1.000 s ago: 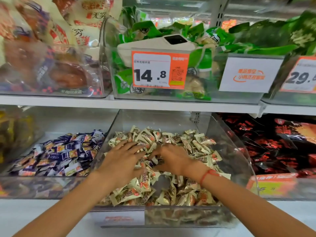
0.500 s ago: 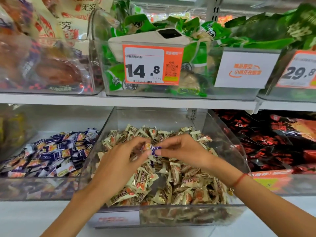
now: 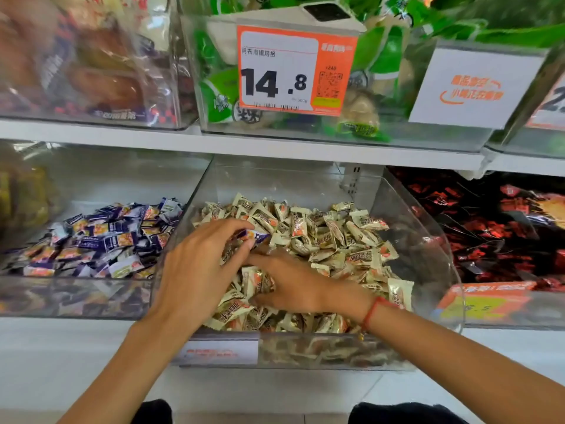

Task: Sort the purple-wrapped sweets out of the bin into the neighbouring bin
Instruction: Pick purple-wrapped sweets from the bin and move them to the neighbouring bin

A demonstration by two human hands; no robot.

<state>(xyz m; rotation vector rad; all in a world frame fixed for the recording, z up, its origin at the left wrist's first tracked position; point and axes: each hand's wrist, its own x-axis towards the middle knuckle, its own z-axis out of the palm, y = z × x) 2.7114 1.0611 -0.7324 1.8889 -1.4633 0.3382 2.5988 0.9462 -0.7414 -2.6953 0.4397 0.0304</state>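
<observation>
The person stands at a shop shelf (image 3: 275, 145), both arms reaching into the middle clear bin (image 3: 428, 240), which is heaped with cream-wrapped sweets (image 3: 336, 240). The left hand (image 3: 195, 270) hovers over the left part of the heap; its fingers (image 3: 232, 226) are curled and pinch a purple-wrapped sweet (image 3: 255, 235) between thumb and fingertips, just above the pile. The right hand (image 3: 293, 283) lies low on the cream sweets, just beside the left and partly under it, its fingers pointing left and pressed down into the wrappers; I cannot tell whether they hold anything. A red string (image 3: 371, 312) circles the right wrist.

Just to the left stands the neighbouring bin (image 3: 76, 301), holding a spread of purple sweets (image 3: 101, 240). To the right is a bin of dark red packets (image 3: 489, 228). On the shelf above, a bin of green packets (image 3: 214, 96) carries an orange price card (image 3: 295, 70) marked 14.8, with a white sign (image 3: 472, 87) beside it.
</observation>
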